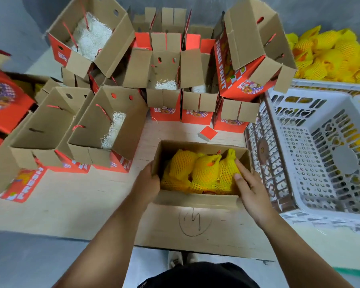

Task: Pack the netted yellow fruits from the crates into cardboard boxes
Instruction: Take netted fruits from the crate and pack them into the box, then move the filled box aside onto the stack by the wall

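Several open cardboard boxes (104, 121) with pale shredded padding stand waiting on the left and along the back. Nearer, the left hand (148, 179) curls over the left wall of the box being filled (195, 199), steadying it. Inside lie the netted yellow fruits (197, 173), three showing on top, side by side along the box's left-to-right length, their twisted net ends pointing away from the person. The right hand (250, 188) rests with fairly straight fingers on the rightmost fruit, pressing rather than grasping. Further right, just beside the box, sits a white crate (312, 204), with more netted fruit (330, 55) heaped beyond it. I'd judge any next fruit lies to the right, nearer the right hand.
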Motion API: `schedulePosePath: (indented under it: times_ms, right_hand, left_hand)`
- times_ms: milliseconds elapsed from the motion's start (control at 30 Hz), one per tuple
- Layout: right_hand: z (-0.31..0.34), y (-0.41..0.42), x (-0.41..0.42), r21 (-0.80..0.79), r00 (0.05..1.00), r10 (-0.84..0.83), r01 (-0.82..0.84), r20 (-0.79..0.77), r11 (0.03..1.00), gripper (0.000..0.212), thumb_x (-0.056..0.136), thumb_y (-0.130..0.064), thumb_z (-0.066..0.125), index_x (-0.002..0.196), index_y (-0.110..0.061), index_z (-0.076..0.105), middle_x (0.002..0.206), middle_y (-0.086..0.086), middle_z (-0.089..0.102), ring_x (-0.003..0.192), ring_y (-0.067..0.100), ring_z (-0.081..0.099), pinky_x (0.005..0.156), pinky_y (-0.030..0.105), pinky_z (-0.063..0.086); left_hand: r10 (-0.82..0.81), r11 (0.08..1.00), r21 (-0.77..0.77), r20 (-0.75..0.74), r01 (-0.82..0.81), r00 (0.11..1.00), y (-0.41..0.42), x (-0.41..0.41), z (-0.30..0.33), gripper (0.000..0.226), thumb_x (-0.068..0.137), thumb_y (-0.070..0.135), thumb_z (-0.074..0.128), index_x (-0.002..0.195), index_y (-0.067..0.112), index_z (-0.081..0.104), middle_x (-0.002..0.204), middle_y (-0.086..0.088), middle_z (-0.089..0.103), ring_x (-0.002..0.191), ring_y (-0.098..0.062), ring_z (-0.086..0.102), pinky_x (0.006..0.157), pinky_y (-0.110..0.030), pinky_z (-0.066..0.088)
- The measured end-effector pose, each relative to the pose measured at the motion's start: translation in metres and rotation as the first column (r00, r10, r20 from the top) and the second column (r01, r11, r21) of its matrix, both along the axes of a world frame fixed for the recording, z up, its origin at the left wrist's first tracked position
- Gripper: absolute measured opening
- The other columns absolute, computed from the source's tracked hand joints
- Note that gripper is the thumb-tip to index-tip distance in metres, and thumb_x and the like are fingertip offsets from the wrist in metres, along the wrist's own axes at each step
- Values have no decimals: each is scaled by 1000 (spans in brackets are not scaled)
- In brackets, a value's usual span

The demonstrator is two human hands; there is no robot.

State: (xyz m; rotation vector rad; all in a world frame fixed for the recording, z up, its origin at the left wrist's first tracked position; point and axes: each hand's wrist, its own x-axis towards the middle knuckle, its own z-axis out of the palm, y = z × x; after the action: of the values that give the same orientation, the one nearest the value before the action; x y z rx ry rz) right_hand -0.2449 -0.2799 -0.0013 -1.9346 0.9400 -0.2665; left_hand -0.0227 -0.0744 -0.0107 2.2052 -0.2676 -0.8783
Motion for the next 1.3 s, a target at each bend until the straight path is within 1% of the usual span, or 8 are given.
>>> schedulePosePath:
  times_ms: [200,267,367,500,667,933,1133,1300]
  right_hand:
    - [6,-3,1,262,974,-225,214,12,941,57,106,-22,52,157,-37,33,127,-8,63,101,4,65,91,41,54]
    - [14,-8,9,176,992,-106,117,-71,977,37,102,-12,50,121,-39,66,115,2,70,96,14,64,77,34,53]
    - [27,-14,18,50,995,18,-14,-96,999,48,95,2,50,86,-42,66,87,-3,72,77,9,62,54,21,44]
    - [31,-7,19,-6,985,137,-138,-106,990,34,102,-8,49,94,-34,69,78,4,74,72,22,68,64,36,55]
    - [54,5,29,-25,961,268,-270,-69,963,36,97,-12,50,100,-44,67,69,-9,69,64,14,64,59,36,50]
    - [107,48,73,-4,903,430,-430,11,903,38,100,-14,48,105,-44,71,76,-17,73,70,16,69,61,37,56]
    - [154,102,128,-33,853,490,-493,177,870,45,75,-33,50,112,-47,71,77,2,76,75,38,71,75,67,58]
    - [188,145,176,-78,852,455,-451,258,889,48,73,-39,55,117,-48,71,80,2,78,73,35,73,67,62,62]
  left_hand:
    - [59,998,-17,56,-58,997,23,-30,-1,46,112,25,34,157,31,38,151,1,53,138,-28,51,117,-53,41]
    - [102,995,-12,69,-102,992,31,-42,0,47,111,26,36,158,30,36,153,2,51,141,-27,49,119,-51,39]
    - [198,978,-82,67,-192,978,46,-58,6,47,110,21,41,156,30,42,152,4,54,139,-24,51,119,-48,39]
    - [335,930,-152,-20,-334,942,66,-71,23,41,108,13,42,138,33,62,129,4,70,121,-21,63,107,-43,51]
    - [462,869,-151,-91,-471,882,99,-80,54,45,102,6,44,99,37,76,91,8,79,85,-14,74,59,-19,51]
    - [528,824,-248,10,-509,849,168,-69,133,48,97,-4,45,87,30,78,76,1,77,62,-10,69,51,-20,49]
    - [545,821,-285,136,-494,827,234,-28,182,22,87,-1,50,92,7,69,76,-24,63,62,-19,55,60,-33,42]
    - [572,775,-416,138,-477,809,281,11,219,21,60,11,50,77,-1,53,69,-10,48,64,-21,44,65,-36,33]
